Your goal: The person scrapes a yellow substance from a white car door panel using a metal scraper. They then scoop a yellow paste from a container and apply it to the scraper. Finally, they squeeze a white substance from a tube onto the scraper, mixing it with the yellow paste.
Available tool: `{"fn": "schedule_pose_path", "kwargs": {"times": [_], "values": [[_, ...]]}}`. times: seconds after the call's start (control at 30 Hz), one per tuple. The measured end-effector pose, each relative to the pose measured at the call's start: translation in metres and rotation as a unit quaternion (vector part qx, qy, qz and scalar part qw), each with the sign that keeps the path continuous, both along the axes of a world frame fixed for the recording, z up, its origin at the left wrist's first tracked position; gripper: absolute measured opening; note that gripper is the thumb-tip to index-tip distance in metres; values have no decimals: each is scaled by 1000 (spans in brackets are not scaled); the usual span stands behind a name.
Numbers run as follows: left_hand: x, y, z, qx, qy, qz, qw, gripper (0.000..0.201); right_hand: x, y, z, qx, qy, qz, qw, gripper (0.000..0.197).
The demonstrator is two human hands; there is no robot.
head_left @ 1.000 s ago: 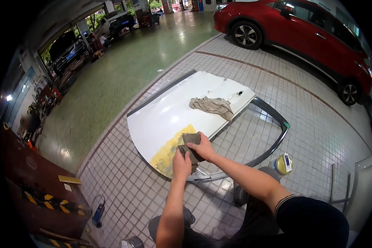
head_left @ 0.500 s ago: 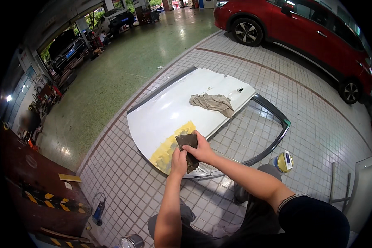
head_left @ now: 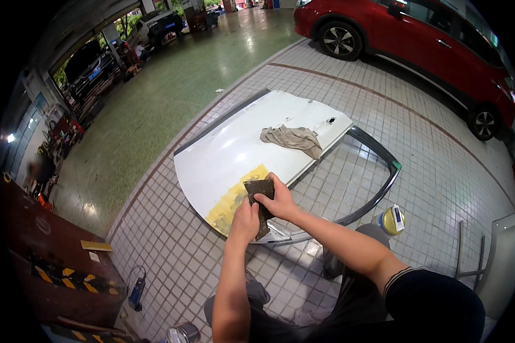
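Over the near end of a white car door (head_left: pixel 226 140), both hands grip dark, flat, thin pieces (head_left: pixel 260 187). They overlap; whether these are spreaders or sandpaper, I cannot tell. My right hand (head_left: pixel 281 201) pinches the upper piece, thumb on top. My left hand (head_left: pixel 245 222) is closed at the lower piece, its thumb pointing up beside the right thumb. Beneath and left of them, a yellow filler patch (head_left: pixel 229 207) with greyish areas runs along the door's near edge. A crumpled grey-beige cloth (head_left: pixel 292 140) lies on the door near its window frame (head_left: pixel 377 197).
The door lies on a tiled floor (head_left: pixel 171 274). A gold-lidded can (head_left: pixel 390 222) with a white tube on it stands right of my knee. A blue corded tool (head_left: pixel 136 294) and an open metal can (head_left: pixel 183 332) are at lower left. A red car (head_left: pixel 406 51) stands at far right.
The hands and dark pieces shift slightly against each other, and the lower piece looks narrower now. The view has moved a little; the door and cloth have stayed put.
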State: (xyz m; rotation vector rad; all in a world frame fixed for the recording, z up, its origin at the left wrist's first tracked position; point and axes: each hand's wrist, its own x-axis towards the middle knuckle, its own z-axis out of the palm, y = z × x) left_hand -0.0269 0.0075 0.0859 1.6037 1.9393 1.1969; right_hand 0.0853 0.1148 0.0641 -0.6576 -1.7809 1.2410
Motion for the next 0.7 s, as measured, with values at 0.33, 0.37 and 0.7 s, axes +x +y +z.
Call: {"fn": "schedule_pose_path", "kwargs": {"times": [0.33, 0.37, 0.7], "values": [[-6, -11, 1, -90, 3, -1, 996, 31, 6, 1, 5, 49, -49, 84, 994, 41], [-7, -13, 3, -100, 2, 2, 995, 31, 6, 1, 6, 51, -51, 93, 993, 41], [-9, -15, 5, -46, -14, 27, 998, 27, -4, -8, 5, 15, -10, 76, 997, 40]]}}
